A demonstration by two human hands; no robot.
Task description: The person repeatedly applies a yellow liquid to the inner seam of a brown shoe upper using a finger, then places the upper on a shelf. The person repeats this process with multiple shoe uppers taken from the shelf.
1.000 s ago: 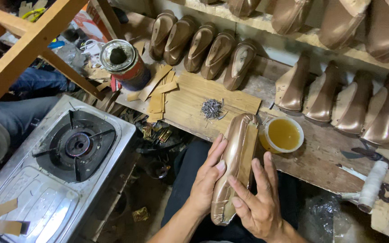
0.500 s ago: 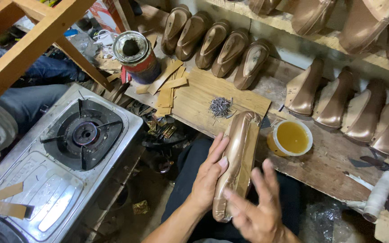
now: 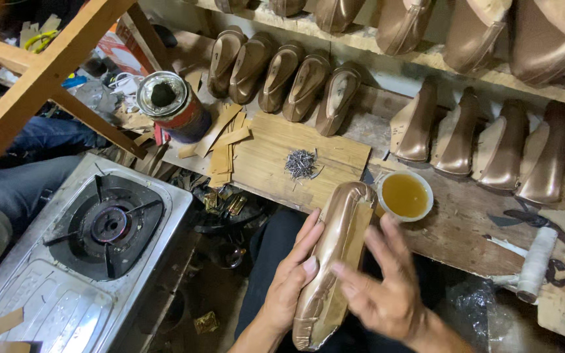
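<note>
Bronze, glossy shoe upper (image 3: 335,261) cradled by left hand (image 3: 289,281); right hand (image 3: 380,294) fingers spread, pressing it.

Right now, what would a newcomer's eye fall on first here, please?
The bronze shoe at bottom centre, held between the left hand and right hand. Next, rows of matching shoes along the shelves at the top, and a bowl of amber liquid just beyond the shoe's tip.

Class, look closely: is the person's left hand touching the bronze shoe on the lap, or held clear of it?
Touching. The head view shows the left hand cupping the side of the bronze shoe, with its fingers lying flat against the upper.
</note>
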